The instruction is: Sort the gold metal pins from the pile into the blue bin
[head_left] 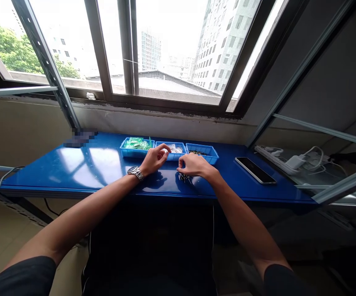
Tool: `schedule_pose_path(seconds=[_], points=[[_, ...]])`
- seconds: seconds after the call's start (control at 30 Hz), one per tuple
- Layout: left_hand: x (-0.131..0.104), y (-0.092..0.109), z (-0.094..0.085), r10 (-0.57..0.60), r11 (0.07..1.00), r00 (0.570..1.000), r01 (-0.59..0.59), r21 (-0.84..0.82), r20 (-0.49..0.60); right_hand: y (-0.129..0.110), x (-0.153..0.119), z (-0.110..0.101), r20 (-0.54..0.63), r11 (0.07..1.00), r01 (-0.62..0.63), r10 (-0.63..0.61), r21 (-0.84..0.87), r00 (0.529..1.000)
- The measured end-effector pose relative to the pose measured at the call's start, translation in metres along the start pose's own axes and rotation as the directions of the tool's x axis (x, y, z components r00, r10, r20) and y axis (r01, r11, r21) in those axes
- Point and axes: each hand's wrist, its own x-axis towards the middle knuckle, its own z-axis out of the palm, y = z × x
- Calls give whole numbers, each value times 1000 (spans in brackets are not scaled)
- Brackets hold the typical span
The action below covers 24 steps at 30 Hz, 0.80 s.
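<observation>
While our right hand [196, 165] pinches pins [184, 177] on the surface [98, 164], our left hand [155, 158], fingers curled together, hovers at the middle tray [174, 156]; sorting underway.

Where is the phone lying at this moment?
In the head view the phone lies flat on the blue table, off to the person's right, between the rightmost blue tray and the white power strip.

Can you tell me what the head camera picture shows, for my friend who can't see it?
A person's two bare hands work at a blue table under a window: the left hand, with a wristwatch, reaches the middle of three small blue trays, and the right hand rests on a pile of tiny metal parts. A phone lies to the right.
</observation>
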Motion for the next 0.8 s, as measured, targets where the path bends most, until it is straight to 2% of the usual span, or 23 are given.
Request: schedule_pose_path(seconds=[0.13, 0.27, 0.5, 0.67, 0.8], points=[[0, -1, 1, 1, 1000, 1000, -1, -3, 1, 7, 1, -3, -30, 998, -65, 65, -20, 997], [0, -2, 1, 0, 1000, 1000, 0, -3, 4, 9, 2, -3, 4, 996, -88, 88, -24, 996], [-1, -2, 0, 8, 1000, 1000, -8, -1, 7, 0, 7, 0, 97, 998, -66, 65, 5, 993], [-1, -2, 1, -2, 1000, 1000, 2, 4, 7, -3, 7, 2, 75, 999, -28, 25, 44, 997], [0, -2, 0, -23, 1000, 1000, 23, 9, 2, 0, 8, 0, 14, 993, 44, -46, 108, 999]])
